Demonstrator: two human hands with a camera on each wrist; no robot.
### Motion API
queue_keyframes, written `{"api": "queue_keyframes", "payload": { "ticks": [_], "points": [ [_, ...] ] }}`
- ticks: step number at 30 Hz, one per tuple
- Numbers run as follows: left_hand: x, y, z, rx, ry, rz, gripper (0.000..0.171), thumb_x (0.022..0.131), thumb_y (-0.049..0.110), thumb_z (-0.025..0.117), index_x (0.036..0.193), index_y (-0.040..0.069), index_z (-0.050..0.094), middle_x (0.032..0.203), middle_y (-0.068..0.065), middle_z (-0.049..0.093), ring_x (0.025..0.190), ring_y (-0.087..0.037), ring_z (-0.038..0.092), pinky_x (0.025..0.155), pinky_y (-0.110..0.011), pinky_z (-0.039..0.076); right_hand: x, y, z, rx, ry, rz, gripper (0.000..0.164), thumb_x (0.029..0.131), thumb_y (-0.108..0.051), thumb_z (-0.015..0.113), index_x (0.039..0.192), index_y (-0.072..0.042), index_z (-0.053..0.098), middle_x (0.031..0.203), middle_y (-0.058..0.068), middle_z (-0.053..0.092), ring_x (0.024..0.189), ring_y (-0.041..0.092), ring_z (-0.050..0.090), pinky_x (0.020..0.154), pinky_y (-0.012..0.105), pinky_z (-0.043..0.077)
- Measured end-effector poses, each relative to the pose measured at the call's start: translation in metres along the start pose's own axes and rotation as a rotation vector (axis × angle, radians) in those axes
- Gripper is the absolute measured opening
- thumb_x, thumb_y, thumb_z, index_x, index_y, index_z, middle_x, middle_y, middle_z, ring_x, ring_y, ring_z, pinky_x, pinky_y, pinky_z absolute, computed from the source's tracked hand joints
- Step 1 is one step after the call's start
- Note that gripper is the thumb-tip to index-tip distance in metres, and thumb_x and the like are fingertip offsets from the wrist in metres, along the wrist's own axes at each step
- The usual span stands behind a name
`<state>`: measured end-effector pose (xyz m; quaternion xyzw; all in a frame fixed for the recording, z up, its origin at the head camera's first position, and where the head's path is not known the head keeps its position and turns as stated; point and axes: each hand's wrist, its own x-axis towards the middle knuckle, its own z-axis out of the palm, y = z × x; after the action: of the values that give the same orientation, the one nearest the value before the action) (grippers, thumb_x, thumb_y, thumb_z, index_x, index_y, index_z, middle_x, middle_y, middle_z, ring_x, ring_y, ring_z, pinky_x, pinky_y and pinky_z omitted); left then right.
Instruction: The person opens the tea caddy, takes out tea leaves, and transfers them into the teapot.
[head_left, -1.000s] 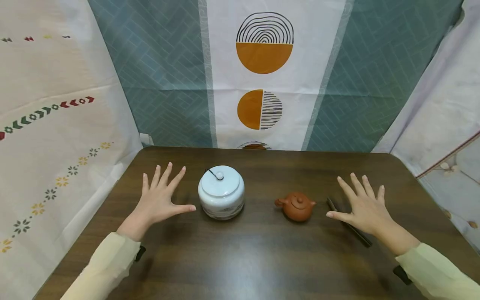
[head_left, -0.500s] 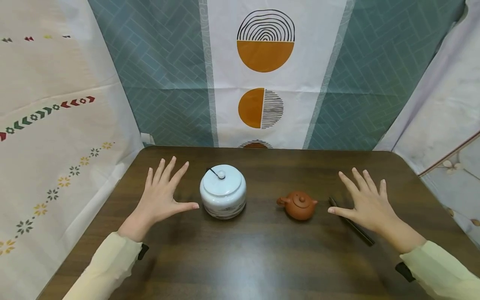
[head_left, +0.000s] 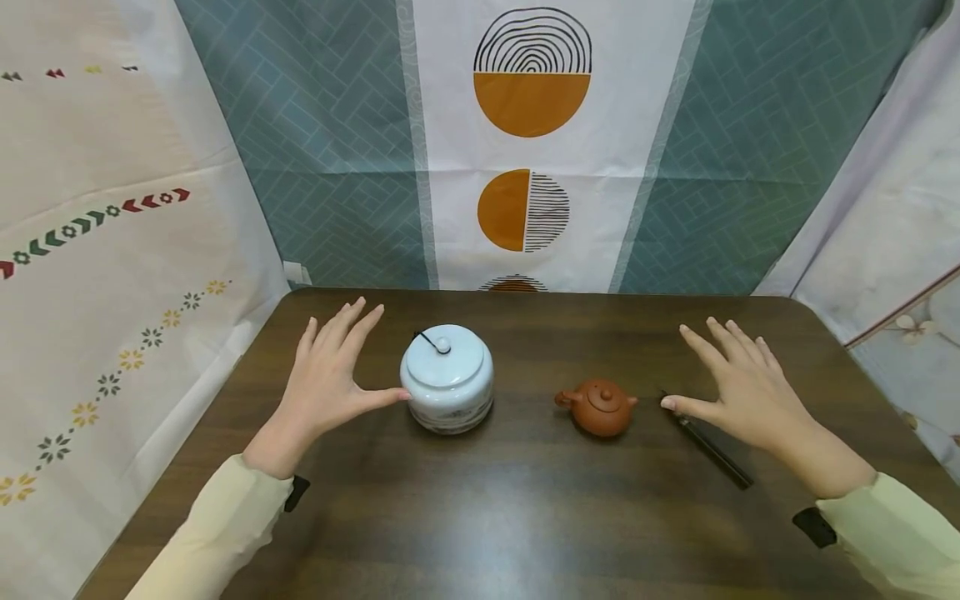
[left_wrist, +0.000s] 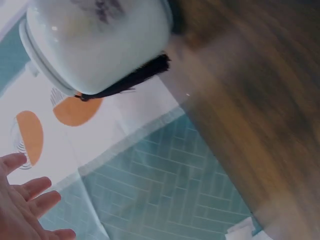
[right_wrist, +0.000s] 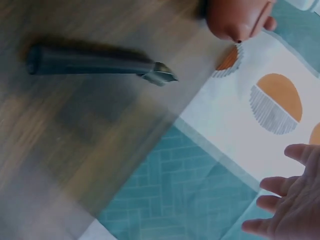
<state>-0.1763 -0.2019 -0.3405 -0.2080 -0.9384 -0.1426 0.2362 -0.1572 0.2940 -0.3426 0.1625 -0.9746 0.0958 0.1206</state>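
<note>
A white lidded jar (head_left: 447,392) stands left of centre on the table; in the left wrist view the jar (left_wrist: 100,40) shows a dark tassel (left_wrist: 130,80) hanging from it. My left hand (head_left: 326,375) is beside it with fingers spread, the thumb tip overlapping the jar's left edge in the head view. A small reddish-brown clay teapot (head_left: 602,408) with a lid sits right of centre, handle to the left. A dark rod with a pointed, metallic tip (head_left: 712,450) lies right of the teapot. Over its far end, my right hand (head_left: 750,400) spreads its fingers, holding nothing.
The dark wooden table (head_left: 495,517) ends at a green and white patterned cloth (head_left: 345,167) hanging behind it. A pale embroidered cloth (head_left: 112,250) hangs at the left, and another light one (head_left: 892,208) at the right.
Both hands have risen slightly away from me in the head view. The left thumb has come to overlap the jar's edge. The jar, teapot and rod stay where they were on the table.
</note>
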Motion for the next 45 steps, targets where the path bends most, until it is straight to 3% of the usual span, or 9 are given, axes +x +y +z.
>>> {"api": "queue_keyframes", "payload": {
  "ticks": [8,10,15,19,22,25,29,38,45],
  "points": [
    [0.009,0.022,-0.002,-0.091,0.081,0.06,0.107,0.066,0.087,0.049,0.142,0.011,0.043,0.146,-0.016,0.04,0.133,-0.035,0.039,0.107,-0.063,0.025,0.005,-0.007,-0.009,0.074,0.055,-0.032,0.094,0.075,-0.054,0.073,0.148,-0.012,0.033,0.147,0.028,0.031,0.137,0.048,0.024,0.108,0.066,0.017],
    [0.011,0.028,0.0,-0.116,0.096,0.083,0.106,0.067,0.084,0.053,0.141,0.009,0.043,0.146,-0.016,0.041,0.132,-0.036,0.04,0.107,-0.062,0.026,0.007,-0.009,-0.01,0.094,0.075,-0.039,0.093,0.074,-0.052,0.075,0.147,-0.011,0.035,0.146,0.027,0.034,0.136,0.047,0.027,0.104,0.067,0.023],
    [0.017,0.045,0.005,-0.219,0.124,0.151,0.093,0.067,0.053,0.08,0.139,0.008,0.046,0.145,-0.015,0.042,0.134,-0.034,0.038,0.11,-0.059,0.025,0.009,-0.016,-0.013,0.156,0.1,-0.032,0.089,0.073,-0.047,0.078,0.144,-0.009,0.04,0.144,0.025,0.037,0.135,0.045,0.03,0.095,0.069,0.031],
    [0.021,0.059,0.012,-0.319,0.146,0.197,0.085,0.064,0.03,0.088,0.135,0.005,0.049,0.143,-0.016,0.044,0.137,-0.035,0.035,0.112,-0.057,0.024,0.01,-0.022,-0.011,0.206,0.074,-0.007,0.083,0.077,-0.044,0.076,0.144,-0.009,0.041,0.145,0.022,0.037,0.135,0.044,0.03,0.094,0.069,0.031],
    [0.022,0.07,0.017,-0.385,0.117,0.191,0.083,0.065,0.025,0.088,0.135,0.006,0.049,0.145,-0.014,0.042,0.138,-0.034,0.033,0.113,-0.054,0.025,0.012,-0.026,-0.008,0.219,0.062,0.0,0.079,0.08,-0.044,0.074,0.143,-0.01,0.041,0.145,0.021,0.038,0.134,0.043,0.031,0.093,0.068,0.033],
    [0.023,0.08,0.024,-0.411,0.073,0.184,0.081,0.068,0.025,0.087,0.137,0.009,0.047,0.146,-0.012,0.04,0.138,-0.031,0.035,0.109,-0.05,0.034,0.013,-0.028,-0.004,0.225,0.067,-0.008,0.075,0.081,-0.042,0.073,0.141,-0.009,0.044,0.143,0.021,0.04,0.131,0.043,0.034,0.092,0.067,0.035],
    [0.022,0.091,0.033,-0.4,0.031,0.238,0.079,0.071,0.024,0.085,0.138,0.008,0.046,0.146,-0.012,0.041,0.134,-0.029,0.04,0.099,-0.043,0.045,0.014,-0.031,0.005,0.234,0.06,-0.027,0.071,0.082,-0.039,0.073,0.139,-0.006,0.046,0.141,0.021,0.042,0.129,0.043,0.037,0.091,0.065,0.038],
    [0.02,0.109,0.053,-0.433,-0.011,0.3,0.07,0.074,0.022,0.083,0.133,0.005,0.049,0.142,-0.014,0.044,0.13,-0.027,0.045,0.099,-0.037,0.046,0.015,-0.039,0.026,0.246,0.075,-0.093,0.063,0.083,-0.03,0.074,0.135,-0.004,0.049,0.136,0.019,0.048,0.117,0.038,0.048,0.078,0.051,0.048],
    [0.024,0.122,0.069,-0.511,-0.075,0.258,0.068,0.077,0.023,0.08,0.134,0.004,0.049,0.141,-0.011,0.045,0.129,-0.024,0.046,0.102,-0.037,0.044,0.016,-0.043,0.036,0.278,0.069,-0.092,0.06,0.083,-0.027,0.074,0.133,-0.004,0.051,0.133,0.018,0.051,0.113,0.037,0.052,0.081,0.053,0.049]
  ]
}}
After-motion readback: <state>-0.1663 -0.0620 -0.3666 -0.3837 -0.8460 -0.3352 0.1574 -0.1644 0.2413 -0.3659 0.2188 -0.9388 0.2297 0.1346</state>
